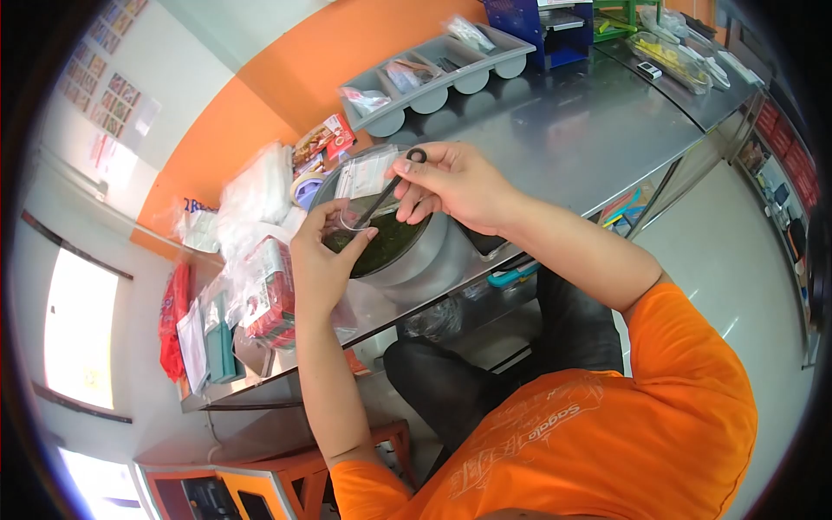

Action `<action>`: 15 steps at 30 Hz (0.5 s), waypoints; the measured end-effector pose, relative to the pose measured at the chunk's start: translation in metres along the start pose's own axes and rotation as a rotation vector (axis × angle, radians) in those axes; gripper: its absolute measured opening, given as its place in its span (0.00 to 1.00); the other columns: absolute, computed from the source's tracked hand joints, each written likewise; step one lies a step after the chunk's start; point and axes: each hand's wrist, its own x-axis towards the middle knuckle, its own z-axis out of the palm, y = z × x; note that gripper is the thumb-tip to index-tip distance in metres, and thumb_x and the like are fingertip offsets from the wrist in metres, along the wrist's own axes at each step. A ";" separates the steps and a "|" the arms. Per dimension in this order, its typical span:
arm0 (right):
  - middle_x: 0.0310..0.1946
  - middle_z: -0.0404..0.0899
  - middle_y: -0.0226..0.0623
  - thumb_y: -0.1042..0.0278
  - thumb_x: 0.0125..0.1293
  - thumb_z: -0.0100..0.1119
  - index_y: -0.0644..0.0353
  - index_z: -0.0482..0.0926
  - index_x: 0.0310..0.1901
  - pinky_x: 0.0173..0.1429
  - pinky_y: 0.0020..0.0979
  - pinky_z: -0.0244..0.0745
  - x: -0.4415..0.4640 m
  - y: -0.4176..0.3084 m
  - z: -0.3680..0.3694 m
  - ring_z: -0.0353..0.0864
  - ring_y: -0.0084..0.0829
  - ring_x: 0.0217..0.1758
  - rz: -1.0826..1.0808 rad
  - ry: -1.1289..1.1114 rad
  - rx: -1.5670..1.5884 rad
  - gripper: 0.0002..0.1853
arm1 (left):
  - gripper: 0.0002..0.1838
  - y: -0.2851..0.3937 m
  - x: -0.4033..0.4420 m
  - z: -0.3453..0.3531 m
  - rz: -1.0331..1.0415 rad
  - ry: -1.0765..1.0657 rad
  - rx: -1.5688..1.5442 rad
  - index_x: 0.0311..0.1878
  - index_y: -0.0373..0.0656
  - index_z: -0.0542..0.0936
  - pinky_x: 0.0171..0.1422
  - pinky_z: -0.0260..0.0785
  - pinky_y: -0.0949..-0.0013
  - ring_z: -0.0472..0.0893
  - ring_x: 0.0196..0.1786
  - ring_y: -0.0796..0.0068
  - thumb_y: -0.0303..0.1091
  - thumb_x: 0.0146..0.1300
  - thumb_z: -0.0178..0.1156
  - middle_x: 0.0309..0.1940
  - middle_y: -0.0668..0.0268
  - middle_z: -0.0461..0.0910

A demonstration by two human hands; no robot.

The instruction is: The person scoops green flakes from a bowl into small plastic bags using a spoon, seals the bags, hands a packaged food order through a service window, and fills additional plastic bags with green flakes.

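Note:
My left hand is closed on a small clear plastic cup, pinched by its rim between thumb and fingers. A thin dark-handled spoon with a ring at its top end is gripped in my right hand. The spoon slants down towards the cup; its lower tip is hard to make out. Both hands are above a large metal pot with dark green contents. Behind my hands, a clear plastic packet or lid with white paper lies at the pot's far side.
A grey compartment tray with plastic packets stands at the back of the steel table. Left of the pot are white plastic bags, a wrapped red pack and a tape roll. A blue rack stands farther right.

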 end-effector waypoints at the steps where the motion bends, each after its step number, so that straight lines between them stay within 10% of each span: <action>1: 0.35 0.81 0.36 0.63 0.77 0.58 0.67 0.80 0.47 0.37 0.29 0.85 -0.003 -0.003 0.005 0.88 0.30 0.33 -0.007 -0.024 -0.014 0.13 | 0.24 0.000 -0.001 0.002 0.024 0.035 -0.011 0.56 0.34 0.80 0.55 0.74 0.69 0.83 0.45 0.75 0.26 0.55 0.75 0.42 0.62 0.85; 15: 0.36 0.77 0.38 0.67 0.80 0.51 0.71 0.76 0.48 0.37 0.29 0.85 -0.007 -0.003 0.010 0.86 0.29 0.34 -0.218 -0.061 -0.221 0.12 | 0.17 -0.006 0.008 0.006 0.007 0.000 0.075 0.49 0.37 0.82 0.51 0.74 0.67 0.83 0.42 0.69 0.30 0.58 0.73 0.38 0.58 0.85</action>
